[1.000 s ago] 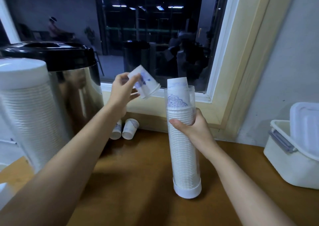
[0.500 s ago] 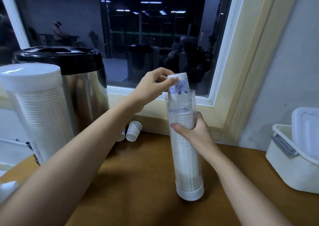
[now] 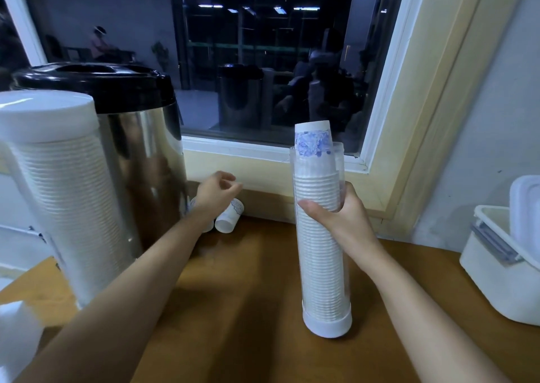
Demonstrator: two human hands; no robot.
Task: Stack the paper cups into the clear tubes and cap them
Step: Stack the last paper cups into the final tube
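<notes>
A clear tube (image 3: 324, 268) stands upright on the wooden counter, packed with stacked white paper cups. The top cup (image 3: 312, 138), upside down with a blue print, sticks out above the tube's rim. My right hand (image 3: 336, 213) grips the tube round its upper half. My left hand (image 3: 214, 192) hovers with loosely curled fingers, holding nothing, just above two loose paper cups (image 3: 230, 217) lying on their sides by the window ledge. A second tube (image 3: 55, 183), full and capped in white, stands at the left.
A steel urn (image 3: 134, 137) with a black lid stands behind the capped tube. A white lidded box (image 3: 502, 262) sits at the right counter edge. A window and its sill run along the back. A white object (image 3: 17, 333) lies at the near left.
My left hand set its cup onto the stack in the tube, let go, and moved down left to the loose cups. My right hand kept its grip on the tube.
</notes>
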